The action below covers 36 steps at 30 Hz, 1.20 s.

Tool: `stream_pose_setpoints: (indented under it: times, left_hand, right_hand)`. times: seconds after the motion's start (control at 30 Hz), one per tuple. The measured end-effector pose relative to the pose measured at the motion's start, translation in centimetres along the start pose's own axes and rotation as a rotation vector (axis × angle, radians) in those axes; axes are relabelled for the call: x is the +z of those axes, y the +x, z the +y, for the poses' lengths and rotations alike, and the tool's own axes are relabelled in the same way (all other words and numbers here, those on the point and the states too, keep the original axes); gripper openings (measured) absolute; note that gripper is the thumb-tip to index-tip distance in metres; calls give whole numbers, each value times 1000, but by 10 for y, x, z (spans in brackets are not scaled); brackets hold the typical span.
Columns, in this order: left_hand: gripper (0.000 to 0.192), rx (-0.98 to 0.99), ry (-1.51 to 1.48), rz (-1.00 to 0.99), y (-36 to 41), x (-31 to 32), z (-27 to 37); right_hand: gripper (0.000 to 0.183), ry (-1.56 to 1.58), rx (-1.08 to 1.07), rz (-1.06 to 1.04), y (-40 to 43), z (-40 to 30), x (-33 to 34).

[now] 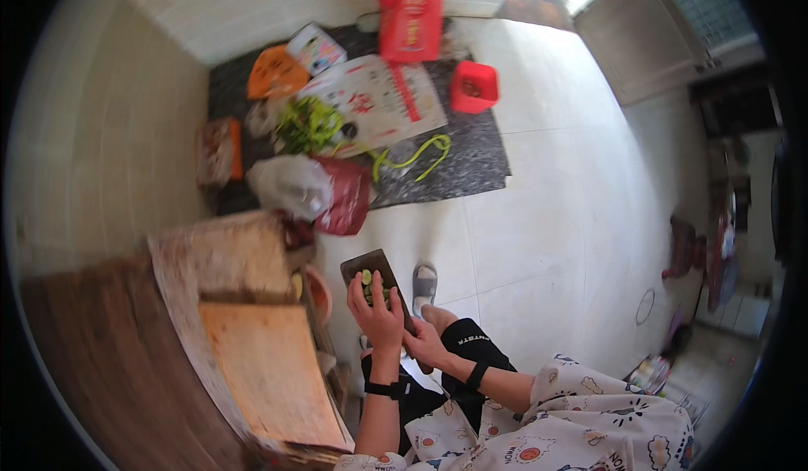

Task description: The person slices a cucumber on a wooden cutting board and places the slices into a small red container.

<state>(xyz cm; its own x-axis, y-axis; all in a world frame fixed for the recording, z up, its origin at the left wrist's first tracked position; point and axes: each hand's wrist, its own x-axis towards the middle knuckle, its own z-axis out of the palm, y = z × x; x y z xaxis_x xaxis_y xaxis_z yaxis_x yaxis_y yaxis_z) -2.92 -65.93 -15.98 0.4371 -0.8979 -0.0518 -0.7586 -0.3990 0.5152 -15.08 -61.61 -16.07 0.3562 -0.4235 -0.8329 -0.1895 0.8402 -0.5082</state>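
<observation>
My right hand grips the handle of a dark, broad-bladed kitchen cleaver, held flat in the air over the floor in front of my legs. Several green slices, apparently cucumber, lie on its blade. My left hand covers them from above, its fingers spread and holding them against the metal, so some slices are hidden. To the left of both hands, a pale wooden cutting board rests on a worn wooden surface.
A reddish bowl stands beside the wooden surface. Farther ahead, a dark stone slab bears leafy greens, a plastic bag, a red bag, a red container and a yellow-green strap.
</observation>
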Motion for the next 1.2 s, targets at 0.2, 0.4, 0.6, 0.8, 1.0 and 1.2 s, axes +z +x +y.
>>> stream_pose_setpoints:
  times: [0.2, 0.4, 0.6, 0.8, 1.0, 1.2]
  left_hand:
    - [53, 202, -148, -129, 82, 77, 114]
    - [44, 309, -222, -207, 150, 161, 170]
    - [39, 361, -233, -350, 248, 242, 237]
    - [31, 327, -255, -414, 328, 319, 274]
    - [26, 310, -254, -444, 408, 457, 289]
    - [27, 282, -82, -394, 475, 580, 271]
  right_hand:
    - [23, 161, -85, 232, 23, -77, -106]
    - [20, 310, -75, 378, 60, -149, -180]
    - [18, 324, 23, 493, 124, -227, -263]
    - [16, 470, 92, 381, 178, -288, -341]
    - [18, 272, 206, 333, 261, -303, -443]
    - [17, 357, 307, 221, 370, -347, -538]
